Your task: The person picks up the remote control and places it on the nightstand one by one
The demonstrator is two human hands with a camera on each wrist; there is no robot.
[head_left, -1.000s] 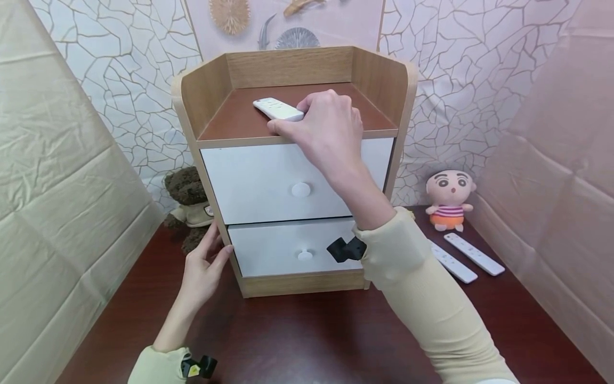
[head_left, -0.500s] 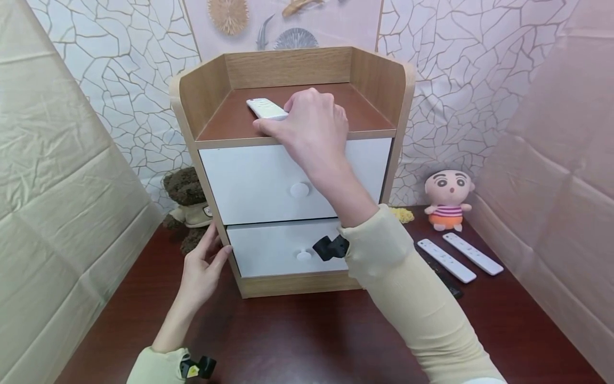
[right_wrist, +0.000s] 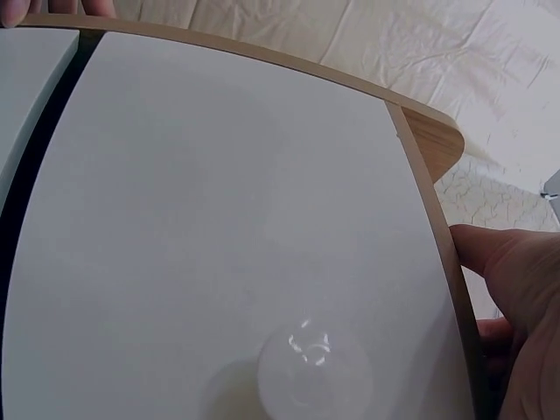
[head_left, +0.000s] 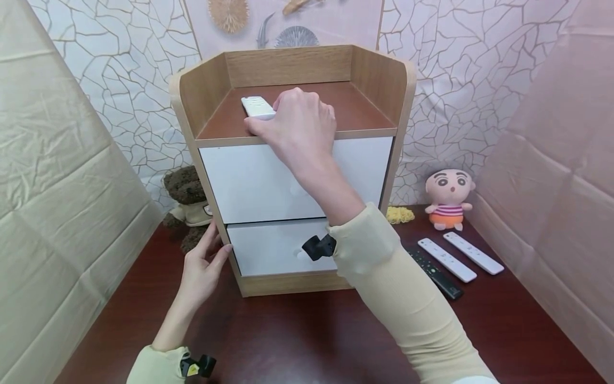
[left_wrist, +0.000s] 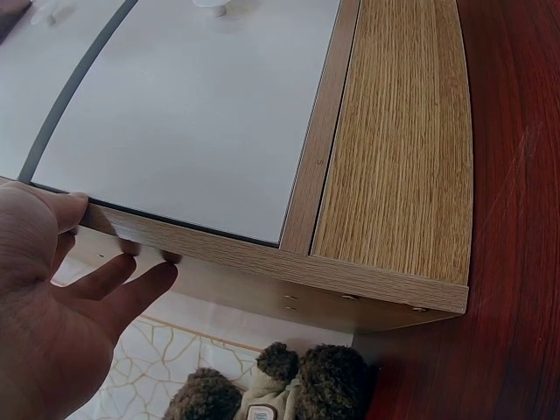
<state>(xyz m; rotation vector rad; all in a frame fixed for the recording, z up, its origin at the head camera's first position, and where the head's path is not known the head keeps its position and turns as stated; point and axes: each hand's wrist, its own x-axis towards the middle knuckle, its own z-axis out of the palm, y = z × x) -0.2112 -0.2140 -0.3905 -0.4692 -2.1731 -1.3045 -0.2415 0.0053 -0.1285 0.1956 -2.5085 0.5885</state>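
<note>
The right hand [head_left: 304,128] holds the near end of a white remote [head_left: 258,106] over the brown top of the wood-edged cabinet [head_left: 297,284], toward its left half; its thumb is low by the front edge. The right wrist view shows the right hand [right_wrist: 529,306] at the cabinet's top edge, the remote out of sight. At the cabinet's lower left side is the left hand [head_left: 200,272]. In the left wrist view the left hand [left_wrist: 52,306] touches the front edge with its thumb, its other fingers extended along the side panel [left_wrist: 245,284]. Both white drawers look closed.
Two white remotes [head_left: 447,260] and a black remote [head_left: 438,277] lie on the table [head_left: 288,341] to the right. Behind them are a doll [head_left: 448,197] and a yellow item [head_left: 400,215]. A brown teddy bear [head_left: 186,192] sits left of the cabinet.
The right hand has moved left along the cabinet top with the white remote, whose far end has turned to point further back. More of the black remote and yellow item shows. The left hand stays put.
</note>
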